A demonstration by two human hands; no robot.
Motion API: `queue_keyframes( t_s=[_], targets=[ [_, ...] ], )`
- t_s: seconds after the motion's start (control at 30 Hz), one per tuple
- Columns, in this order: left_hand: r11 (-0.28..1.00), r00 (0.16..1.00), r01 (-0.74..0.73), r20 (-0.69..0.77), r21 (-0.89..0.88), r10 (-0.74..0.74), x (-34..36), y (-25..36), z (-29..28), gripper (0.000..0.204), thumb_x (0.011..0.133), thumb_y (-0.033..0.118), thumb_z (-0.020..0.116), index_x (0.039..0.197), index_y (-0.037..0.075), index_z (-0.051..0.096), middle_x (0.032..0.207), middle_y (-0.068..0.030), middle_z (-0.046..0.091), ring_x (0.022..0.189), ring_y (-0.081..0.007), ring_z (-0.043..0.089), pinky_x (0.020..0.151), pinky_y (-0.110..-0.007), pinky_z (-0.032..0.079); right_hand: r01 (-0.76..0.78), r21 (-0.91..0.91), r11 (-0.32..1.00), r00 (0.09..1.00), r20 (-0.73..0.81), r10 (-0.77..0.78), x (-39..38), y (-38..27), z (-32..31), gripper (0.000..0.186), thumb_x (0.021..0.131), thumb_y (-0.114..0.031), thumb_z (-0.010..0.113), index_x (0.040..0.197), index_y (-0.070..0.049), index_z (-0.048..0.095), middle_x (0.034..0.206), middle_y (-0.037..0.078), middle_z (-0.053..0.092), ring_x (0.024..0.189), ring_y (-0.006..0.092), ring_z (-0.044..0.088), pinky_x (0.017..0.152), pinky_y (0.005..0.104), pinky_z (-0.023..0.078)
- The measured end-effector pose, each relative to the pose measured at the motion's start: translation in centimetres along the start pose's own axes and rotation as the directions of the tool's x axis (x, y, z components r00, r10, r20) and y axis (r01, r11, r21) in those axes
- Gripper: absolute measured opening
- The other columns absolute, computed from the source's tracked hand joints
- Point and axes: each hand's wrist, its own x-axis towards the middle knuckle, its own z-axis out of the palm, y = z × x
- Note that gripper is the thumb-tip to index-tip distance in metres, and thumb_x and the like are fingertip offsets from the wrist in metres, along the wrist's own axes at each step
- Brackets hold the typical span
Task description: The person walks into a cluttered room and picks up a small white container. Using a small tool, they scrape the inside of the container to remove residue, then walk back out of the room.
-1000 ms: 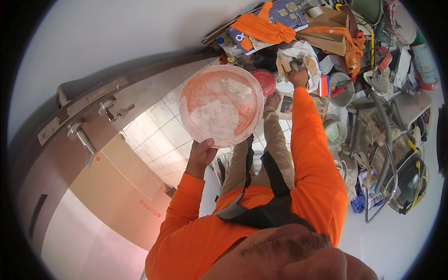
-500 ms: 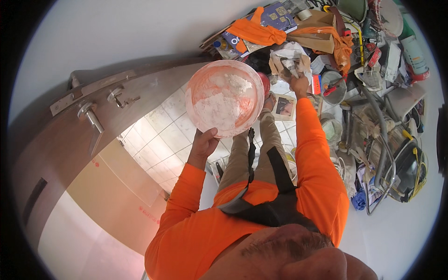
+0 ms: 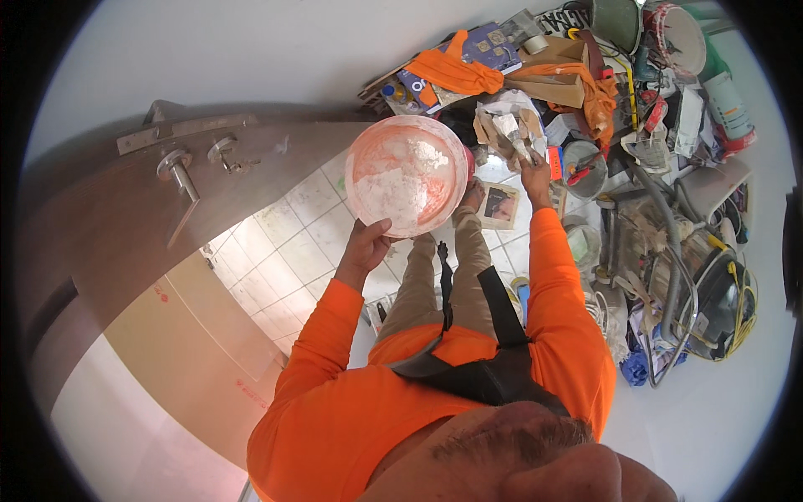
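My left hand (image 3: 365, 249) grips the near rim of a round plastic bucket (image 3: 407, 176), thumb on the edge. The bucket's mouth faces up, and pale powder with wet, reddish smears lies inside. Further right, my right hand (image 3: 535, 173) is closed round the handle of a putty knife (image 3: 512, 134) with a flat, whitish end. That end is over a torn paper bag (image 3: 489, 127), brown inside with a white outer layer. Whether the blade touches the bag's contents, I cannot tell.
At left stands a brown door with a metal handle (image 3: 181, 180) and keys. A cardboard box (image 3: 548, 79), an orange cloth (image 3: 456, 69) and a pail with red-handled tools (image 3: 595, 170) crowd the right. A small picture (image 3: 500, 207) lies on the tiled floor (image 3: 293, 251).
The putty knife's pale flat end now shows more plainly over the bag. My right hand has drawn slightly nearer to me. The bucket is still in my left hand, slightly shifted in view.
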Motion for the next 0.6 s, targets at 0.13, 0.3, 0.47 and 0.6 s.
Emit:
queue_keyframes(
  t_s=[0.13,0.3,0.47,0.6],
  targets=[
    [0.997,0.997,0.064,0.034,0.048,-0.065,0.2,0.3,0.1,0.071,0.090,0.012,0.067,0.150,-0.001,0.031,0.145,-0.0186,0.050,0.130,-0.0330,0.056,0.107,-0.054,0.050,0.033,0.056,0.998,0.999,-0.033,-0.032,-0.4,-0.4,-1.5,0.043,0.092,-0.019,0.072,0.128,0.003,0.065,0.119,0.020,0.071,0.105,0.0250,0.068,0.094,0.0336,0.050],
    [0.998,0.997,0.056,0.042,0.027,-0.057,-0.2,0.8,1.9,0.068,0.091,0.014,0.068,0.147,-0.003,0.035,0.140,-0.0192,0.054,0.128,-0.0321,0.058,0.104,-0.053,0.052,0.060,0.123,0.991,0.998,-0.003,-0.060,-5.7,-12.9,-6.7,0.040,0.094,-0.015,0.071,0.128,0.005,0.065,0.120,0.014,0.070,0.111,0.0208,0.064,0.097,0.0312,0.047],
    [0.997,0.996,0.079,0.038,-0.024,-0.079,-2.0,2.5,5.9,0.058,0.092,0.015,0.068,0.142,-0.004,0.044,0.136,-0.0171,0.059,0.119,-0.0290,0.063,0.099,-0.049,0.053,0.187,0.194,0.963,0.981,0.017,-0.194,-11.9,-23.3,-10.7,0.039,0.094,-0.013,0.070,0.129,0.003,0.063,0.111,0.009,0.069,0.082,0.0117,0.064,0.072,0.0246,0.052],
    [0.996,0.993,0.086,0.085,-0.023,-0.084,-3.0,3.1,7.3,0.061,0.092,0.019,0.069,0.144,0.000,0.044,0.137,-0.0139,0.059,0.125,-0.0284,0.059,0.106,-0.053,0.046,0.405,0.086,0.910,0.913,0.006,-0.408,-14.6,-26.1,-11.5,0.038,0.092,-0.011,0.071,0.127,0.005,0.064,0.120,0.013,0.067,0.106,0.0188,0.064,0.090,0.0311,0.050]
  ],
)
